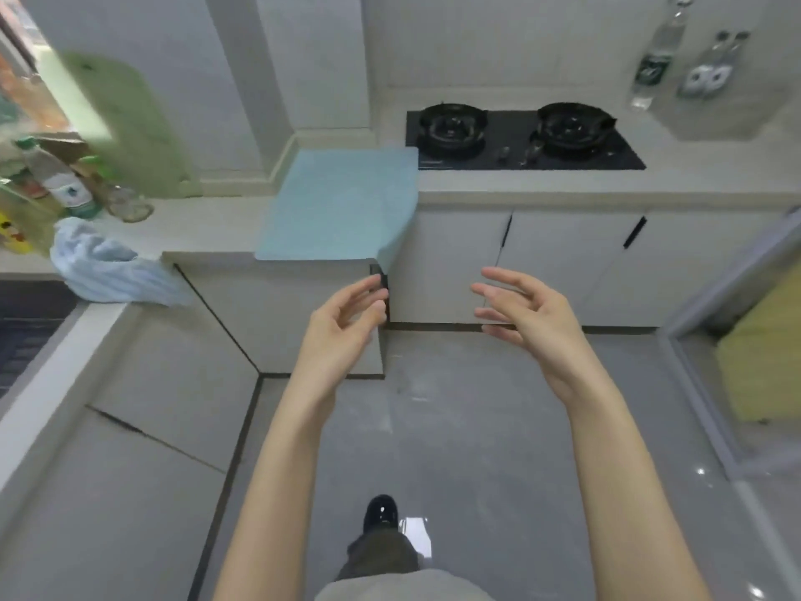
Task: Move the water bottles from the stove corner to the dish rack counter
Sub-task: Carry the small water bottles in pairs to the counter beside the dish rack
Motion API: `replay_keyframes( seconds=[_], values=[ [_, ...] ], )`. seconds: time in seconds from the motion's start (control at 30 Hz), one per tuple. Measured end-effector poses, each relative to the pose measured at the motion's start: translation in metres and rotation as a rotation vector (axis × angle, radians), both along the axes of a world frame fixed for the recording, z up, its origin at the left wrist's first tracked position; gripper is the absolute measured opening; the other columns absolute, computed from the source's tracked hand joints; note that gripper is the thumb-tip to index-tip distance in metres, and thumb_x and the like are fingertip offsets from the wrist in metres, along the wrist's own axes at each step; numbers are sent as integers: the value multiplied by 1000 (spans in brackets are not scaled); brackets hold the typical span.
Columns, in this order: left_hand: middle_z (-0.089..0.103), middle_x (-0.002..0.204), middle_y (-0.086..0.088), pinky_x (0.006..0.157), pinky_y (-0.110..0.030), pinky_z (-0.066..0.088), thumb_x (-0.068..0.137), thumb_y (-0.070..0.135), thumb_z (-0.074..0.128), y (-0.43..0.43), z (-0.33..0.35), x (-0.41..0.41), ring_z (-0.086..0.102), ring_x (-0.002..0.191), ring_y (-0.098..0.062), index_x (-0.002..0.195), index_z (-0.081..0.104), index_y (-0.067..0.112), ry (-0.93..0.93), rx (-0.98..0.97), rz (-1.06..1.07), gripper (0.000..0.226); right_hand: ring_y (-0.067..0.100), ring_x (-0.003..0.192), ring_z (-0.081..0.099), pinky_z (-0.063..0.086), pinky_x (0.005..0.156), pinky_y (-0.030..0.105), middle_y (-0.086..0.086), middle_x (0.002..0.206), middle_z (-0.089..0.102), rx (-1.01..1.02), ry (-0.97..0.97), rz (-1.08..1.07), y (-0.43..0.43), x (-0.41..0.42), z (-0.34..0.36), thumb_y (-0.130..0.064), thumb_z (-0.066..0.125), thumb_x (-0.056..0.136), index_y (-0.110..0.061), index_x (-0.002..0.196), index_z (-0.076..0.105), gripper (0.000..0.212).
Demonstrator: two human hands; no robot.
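1. Three water bottles point(676, 67) stand in the far right corner beyond the stove point(520, 136).
2. Left hand point(346, 314) and right hand point(520, 314) hover open, empty, well short.
3. Approach step; next calls for reaching right.

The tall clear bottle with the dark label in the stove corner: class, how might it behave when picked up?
The tall clear bottle looks narrow for its height, so a nudge may tip it. Its clear, smooth-looking wall may be slippery. Whether it is full, and so its weight, cannot be told through the blur.
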State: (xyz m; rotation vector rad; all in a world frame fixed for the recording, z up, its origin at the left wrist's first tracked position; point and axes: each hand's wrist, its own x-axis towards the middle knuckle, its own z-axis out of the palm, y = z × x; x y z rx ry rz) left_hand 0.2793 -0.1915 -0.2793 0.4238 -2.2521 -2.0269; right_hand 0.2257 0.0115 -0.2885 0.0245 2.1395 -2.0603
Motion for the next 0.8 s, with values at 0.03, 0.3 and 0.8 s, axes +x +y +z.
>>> replay_keyframes(
  seconds=[0.03, 0.3, 0.8],
  values=[
    [66, 115, 12, 95, -32, 49, 95, 17, 55, 10, 0, -17, 64, 107, -11, 121, 58, 29, 0, -1, -36, 29, 17, 99, 69, 57, 86, 28, -9, 105, 72, -5, -2, -42, 12, -8, -1, -21, 58, 94, -26, 115, 62, 23],
    [66, 115, 12, 95, -33, 50, 95, 19, 54, 81, -4, -154, 66, 102, -8, 118, 58, 34, 33, -28, -285, 27, 15, 94, 67, 55, 90, 35, -6, 108, 72, -12, -8, -275, 87, -87, -2, -18, 58, 94, -25, 115, 63, 23],
    [66, 118, 8, 98, -34, 48, 95, 16, 53, 242, 29, -406, 63, 110, -13, 125, 58, 26, 61, 19, -595, 32, 11, 92, 69, 56, 85, 27, -11, 105, 73, 5, 39, -564, 227, -272, 23, -20, 59, 93, -30, 112, 63, 21]
  ],
)
